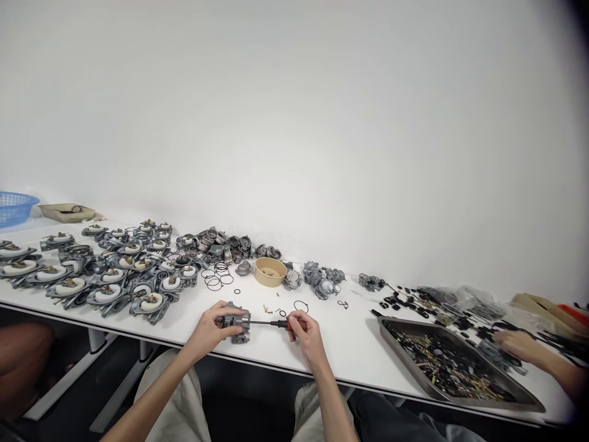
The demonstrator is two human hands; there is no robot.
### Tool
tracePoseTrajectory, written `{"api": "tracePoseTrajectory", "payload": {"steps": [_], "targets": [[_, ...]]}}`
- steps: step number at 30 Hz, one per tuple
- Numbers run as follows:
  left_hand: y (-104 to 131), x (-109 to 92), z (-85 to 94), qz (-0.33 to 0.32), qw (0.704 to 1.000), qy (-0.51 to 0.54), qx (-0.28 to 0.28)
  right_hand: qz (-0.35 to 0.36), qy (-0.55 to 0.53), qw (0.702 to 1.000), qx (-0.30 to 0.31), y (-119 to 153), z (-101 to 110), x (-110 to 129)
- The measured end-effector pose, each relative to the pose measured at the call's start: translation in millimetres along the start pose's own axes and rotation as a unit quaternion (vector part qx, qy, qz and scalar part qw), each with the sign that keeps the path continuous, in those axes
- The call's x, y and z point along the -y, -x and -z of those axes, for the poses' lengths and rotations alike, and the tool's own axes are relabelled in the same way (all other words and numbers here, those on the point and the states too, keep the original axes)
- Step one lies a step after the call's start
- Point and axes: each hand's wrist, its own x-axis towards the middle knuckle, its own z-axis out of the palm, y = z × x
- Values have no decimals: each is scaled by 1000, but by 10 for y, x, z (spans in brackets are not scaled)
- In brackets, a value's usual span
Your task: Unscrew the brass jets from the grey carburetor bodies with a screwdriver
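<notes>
My left hand (212,330) is closed around a grey metal carburetor body (240,336) near the table's front edge. In my right hand (304,337) is the red handle of a screwdriver (264,322). Its dark shaft lies level and points left, with the tip at the carburetor; the exact contact point is too small to tell. Just behind my hands lie small brass parts (267,309) and a small black O-ring (282,313). A larger thin black ring (300,306) rests behind my right hand.
Carburetors with white floats (108,293) crowd the left side. Behind are piled metal bowls (221,242), black rings (216,279) and a tan round tub (270,273). A metal tray of small parts (400,362) stands at right, beside another person's hand (518,345). A blue basket (16,209) sits far left.
</notes>
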Motion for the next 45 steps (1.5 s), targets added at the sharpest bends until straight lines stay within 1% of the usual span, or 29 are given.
{"api": "tracePoseTrajectory", "payload": {"steps": [5,13,19,21,26,28,34,41,45], "targets": [[4,-18,6,1,1000,-8,-2,-18,-2,1000,-9,2,-12,-3],[-1,-20,4,-3,1000,-12,4,19,-7,1000,-5,0,9,-15],[-6,-3,7,-7,1000,-13,4,24,7,1000,3,-3,32,-29],[-5,-6,9,-7,1000,-11,5,20,11,1000,1,-6,20,-24],[-3,-16,7,-6,1000,-5,4,-23,3,1000,-14,-22,-21,-37],[-3,-22,5,-7,1000,-3,5,-28,-2,1000,-12,-24,-25,-43],[3,-50,8,7,1000,-12,12,9,16,1000,-4,-14,15,-37],[-8,-17,7,-4,1000,-10,12,49,16,999,-6,-3,59,-65],[-10,3,4,-3,1000,-11,10,50,16,999,-9,-1,70,-77]]}}
